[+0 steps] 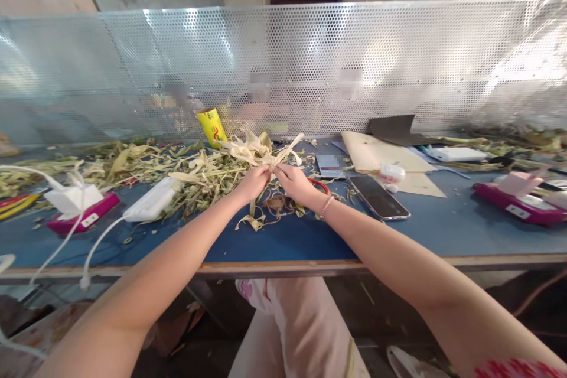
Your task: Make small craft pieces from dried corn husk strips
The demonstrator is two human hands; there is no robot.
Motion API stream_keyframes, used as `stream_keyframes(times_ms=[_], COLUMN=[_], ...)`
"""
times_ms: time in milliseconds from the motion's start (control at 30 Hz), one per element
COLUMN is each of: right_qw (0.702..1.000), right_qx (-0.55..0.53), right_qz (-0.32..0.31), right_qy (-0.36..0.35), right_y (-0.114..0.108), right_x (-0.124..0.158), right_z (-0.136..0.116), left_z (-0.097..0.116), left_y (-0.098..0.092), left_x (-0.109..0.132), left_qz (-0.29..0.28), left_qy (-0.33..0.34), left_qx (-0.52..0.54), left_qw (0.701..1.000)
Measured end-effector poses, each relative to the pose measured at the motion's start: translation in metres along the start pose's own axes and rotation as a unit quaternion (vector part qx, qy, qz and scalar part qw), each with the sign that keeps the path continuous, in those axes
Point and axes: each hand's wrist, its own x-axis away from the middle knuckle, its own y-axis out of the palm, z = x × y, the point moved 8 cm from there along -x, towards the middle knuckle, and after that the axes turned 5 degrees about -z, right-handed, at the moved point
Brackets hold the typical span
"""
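Pale dried husk strips (252, 147) fan out above both hands, over the middle of the blue table (283, 242). My left hand (256, 183) is closed on the base of the strips. Beside it, almost touching, my right hand (296, 182) pinches the same bundle from the right. The fingertips meet at the bundle, and they partly hide where it is gripped. Just below the hands lie a tangle of brown twine (275, 204) and a loose curled husk piece (251, 222).
Dried plant scraps (208, 186) are heaped left of the hands, with a yellow tube (211, 127) behind. A white power bank (150, 199) and magenta socket (83, 215) lie left. At right are a phone (378, 196), brown paper (376, 152) and another magenta socket (518, 204). A perforated metal screen (301, 47) stands behind.
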Motion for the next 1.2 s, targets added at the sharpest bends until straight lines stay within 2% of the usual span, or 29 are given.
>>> stream_keyframes(times_ms=[100, 167, 367, 433, 733, 867, 1000, 1200], right_qw=[1.000, 1.000, 0.998, 0.999, 0.995, 0.993, 0.996, 0.995], right_qx=[0.017, 0.028, 0.055, 0.046, -0.070, -0.109, -0.081, -0.097], right_qz=[-0.002, -0.008, -0.019, -0.018, -0.027, -0.001, 0.035, 0.029], right_qy=[0.004, 0.000, -0.015, -0.016, 0.059, 0.047, 0.021, -0.022], right_y=[0.000, 0.001, 0.004, 0.005, 0.009, 0.005, -0.003, -0.002], right_x=[-0.001, -0.001, 0.000, 0.000, -0.002, -0.002, -0.003, -0.005], right_z=[0.002, 0.002, -0.006, -0.007, 0.008, 0.006, 0.004, -0.002], left_z=[0.005, 0.007, 0.005, 0.005, 0.009, 0.008, 0.008, 0.006], left_y=[0.014, 0.017, 0.002, -0.002, -0.015, -0.011, -0.007, -0.002], left_x=[0.005, 0.007, 0.002, 0.001, 0.004, 0.003, 0.004, 0.005], left_qz=[-0.062, -0.068, 0.023, 0.049, 0.093, 0.081, 0.066, 0.036], left_qy=[-0.007, -0.004, 0.028, 0.028, 0.039, 0.015, -0.015, -0.053], left_qx=[0.025, 0.039, -0.042, -0.038, 0.120, 0.196, 0.253, 0.278], left_qw=[0.998, 0.997, 0.998, 0.998, 0.988, 0.977, 0.965, 0.959])
